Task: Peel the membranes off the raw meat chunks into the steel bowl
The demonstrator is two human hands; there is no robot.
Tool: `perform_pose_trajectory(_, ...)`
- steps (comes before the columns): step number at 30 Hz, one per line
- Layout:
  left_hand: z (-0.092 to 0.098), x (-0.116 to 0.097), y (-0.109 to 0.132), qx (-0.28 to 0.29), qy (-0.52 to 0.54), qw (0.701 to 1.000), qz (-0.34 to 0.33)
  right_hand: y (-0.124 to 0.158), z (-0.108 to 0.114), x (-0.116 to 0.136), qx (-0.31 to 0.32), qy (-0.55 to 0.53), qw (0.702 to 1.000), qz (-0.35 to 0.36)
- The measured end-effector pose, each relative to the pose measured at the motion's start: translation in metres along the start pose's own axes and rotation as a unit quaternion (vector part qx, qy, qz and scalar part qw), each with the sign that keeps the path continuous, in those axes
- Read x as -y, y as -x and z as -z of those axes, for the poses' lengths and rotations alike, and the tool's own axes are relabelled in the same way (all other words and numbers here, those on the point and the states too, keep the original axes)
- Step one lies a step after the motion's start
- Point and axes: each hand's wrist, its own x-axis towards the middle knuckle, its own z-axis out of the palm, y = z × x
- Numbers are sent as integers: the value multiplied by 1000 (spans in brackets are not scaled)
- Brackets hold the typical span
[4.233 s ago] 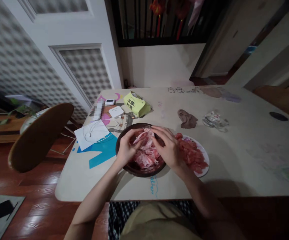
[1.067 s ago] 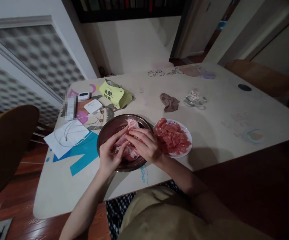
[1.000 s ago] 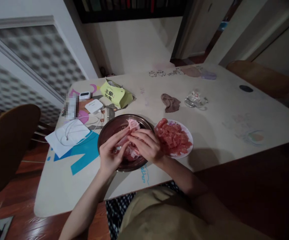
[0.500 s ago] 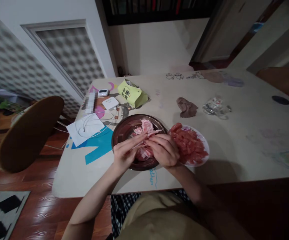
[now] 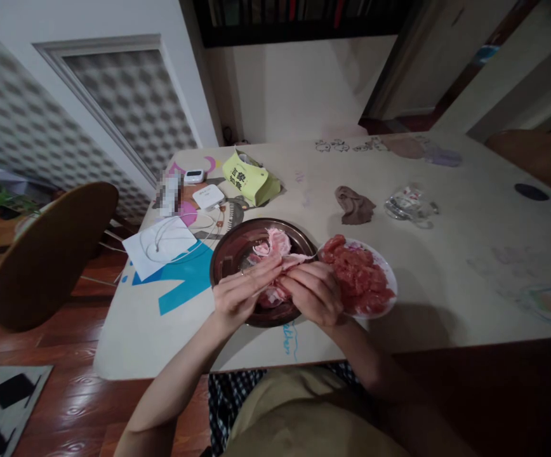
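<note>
Over a round metal basin [image 5: 223, 244], both hands hold a pale pink piece of raw meat [image 5: 295, 259] between them. My left hand [image 5: 242, 289] comes from the left, its fingers pressed together on the meat. From the right, my right hand [image 5: 314, 292] grips the same piece with curled fingers that hide part of it. More raw meat with whitish fat [image 5: 278, 240] lies in the basin below. Close beside my right hand is a white plate [image 5: 392, 279] heaped with red meat pieces [image 5: 358, 279].
Behind the basin stands a yellow-green packet [image 5: 251, 178]. Left of it lie a white device [image 5: 209, 197], a cable and a paper sheet [image 5: 159, 247]. A brown cloth [image 5: 354, 205] and a crumpled clear plastic item [image 5: 409, 204] lie farther back. A chair [image 5: 51, 254] stands at the left.
My hands stay on the meat over the basin, and the left fingers have shifted slightly along it. The whole view has moved a little.
</note>
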Motion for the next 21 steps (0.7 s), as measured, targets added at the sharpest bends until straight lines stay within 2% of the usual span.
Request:
perform_pose_trajectory(4, 0, 1, 4, 0, -11, 1000, 9, 3, -1, -1, 6, 36, 999, 15)
perform_pose_trajectory(8, -1, -1, 7, -18, -12, 999, 33, -4, 10, 2, 22, 39, 998, 44)
perform_pose_trajectory(12, -2, -2, 9, -44, -18, 997, 54, -10, 18, 5, 46, 53, 997, 31)
perform_pose_trajectory(14, -3, -3, 9, -53, -20, 997, 48, -12, 13, 4, 13, 45, 999, 5)
perform_pose_trajectory(16, -4, -3, 8, -65, -21, 997, 27, -15, 3, 4, -68, 17, 996, -47)
perform_pose_trajectory(17, -4, -3, 7, -71, -21, 997, 17, -17, -3, 4, -86, -3, 993, -81)
perform_pose_trajectory(21, -5, -4, 5, -62, -9, 998, 8, -24, -14, 8, -100, -62, 979, -165)
